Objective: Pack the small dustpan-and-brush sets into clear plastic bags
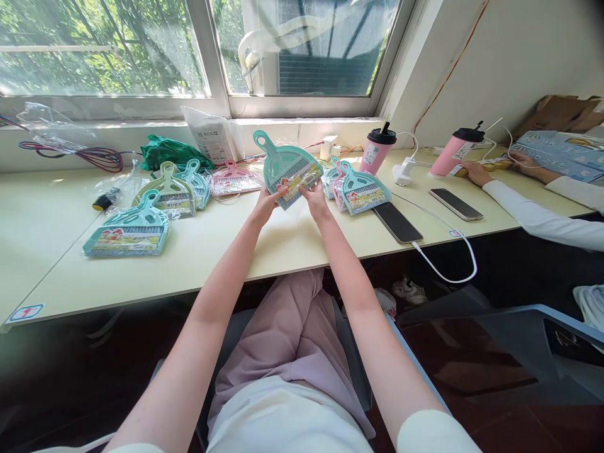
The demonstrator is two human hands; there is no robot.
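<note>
Both my hands hold up one teal dustpan and brush set (289,165) in clear wrapping with a printed label, tilted above the table. My left hand (267,206) grips its lower left edge, and my right hand (315,200) its lower right corner. Left of it lie wrapped sets: a teal one (129,228) nearest me, an olive green one (168,195), another teal one (196,182) and a pink one (234,178). To the right, a teal set (361,190) overlaps a pink one (338,189), with more teal behind.
A black phone (399,221) on a white cable lies right of the sets; another phone (455,204) is farther right. Two pink cups, one (377,150) nearer, stand behind. A co-worker's hands (474,173) work at the far right. Green plastic (172,153) and cables (101,157) lie along the wall.
</note>
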